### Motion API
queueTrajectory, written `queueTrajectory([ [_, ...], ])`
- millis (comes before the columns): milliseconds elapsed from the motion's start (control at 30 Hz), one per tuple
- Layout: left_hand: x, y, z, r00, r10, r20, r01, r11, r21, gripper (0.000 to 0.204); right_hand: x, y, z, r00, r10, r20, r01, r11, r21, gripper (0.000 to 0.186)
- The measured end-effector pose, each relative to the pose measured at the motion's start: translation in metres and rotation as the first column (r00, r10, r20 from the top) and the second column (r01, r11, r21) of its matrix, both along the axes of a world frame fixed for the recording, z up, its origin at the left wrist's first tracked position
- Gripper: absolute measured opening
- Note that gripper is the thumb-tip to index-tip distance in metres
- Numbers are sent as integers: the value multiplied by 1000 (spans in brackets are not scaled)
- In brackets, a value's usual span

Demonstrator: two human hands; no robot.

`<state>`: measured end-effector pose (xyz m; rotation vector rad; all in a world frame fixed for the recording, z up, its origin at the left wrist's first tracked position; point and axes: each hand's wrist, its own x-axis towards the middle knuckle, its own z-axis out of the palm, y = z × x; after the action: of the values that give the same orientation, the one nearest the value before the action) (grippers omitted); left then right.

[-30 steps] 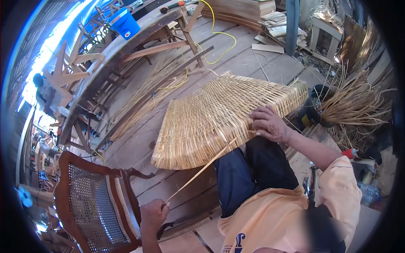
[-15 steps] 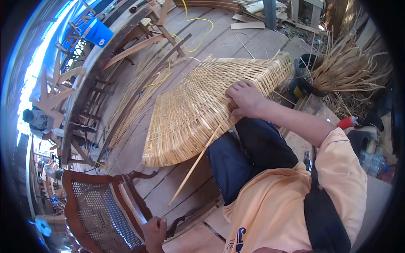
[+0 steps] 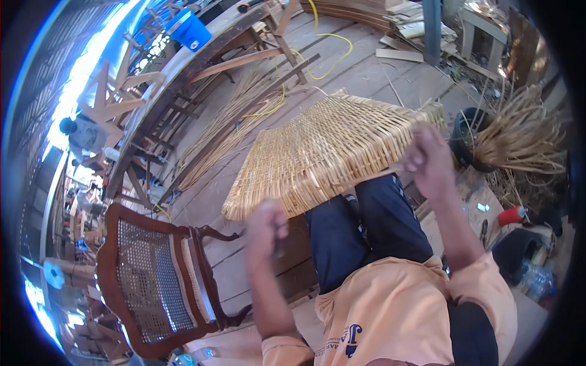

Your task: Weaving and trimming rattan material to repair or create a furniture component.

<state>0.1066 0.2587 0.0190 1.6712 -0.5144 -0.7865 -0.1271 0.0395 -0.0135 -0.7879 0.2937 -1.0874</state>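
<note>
Left hand [image 3: 267, 229] and right hand [image 3: 430, 155] are hovering half-curled by the wicker's near edge [image 3: 305, 200], holds unclear; floor [image 3: 373, 76] is stretching beyond.

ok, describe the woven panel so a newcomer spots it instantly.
Start at the plank floor. At the knees of the dark trousers is a broad, straw-coloured woven panel; unlike the caned chair to its left, it shows no dark wood frame.
</note>
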Motion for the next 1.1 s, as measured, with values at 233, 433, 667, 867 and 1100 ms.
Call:
queueTrajectory([
  [233,-48,-120,-91,879,-291,379,282,956,79,35,-33,-7,-11,985,-153,75,145,984,99,31],
  [433,-55,-127,-109,651,-261,713,207,964,164,25,12,8,-2,740,-272,-615,-152,823,-547,23],
  [667,-65,-47,-111,873,-139,468,115,990,78,25,86,-6,-28,538,-430,-725,-501,529,-685,18],
  [867,-77,-34,-130,948,-71,310,22,987,158,30,117,-33,-43,490,-599,-633,-385,503,-774,23],
  [1100,-102,-31,-150,946,89,-311,-137,981,-135,36,117,-48,-67,502,-586,-636,-381,510,-771,30],
])
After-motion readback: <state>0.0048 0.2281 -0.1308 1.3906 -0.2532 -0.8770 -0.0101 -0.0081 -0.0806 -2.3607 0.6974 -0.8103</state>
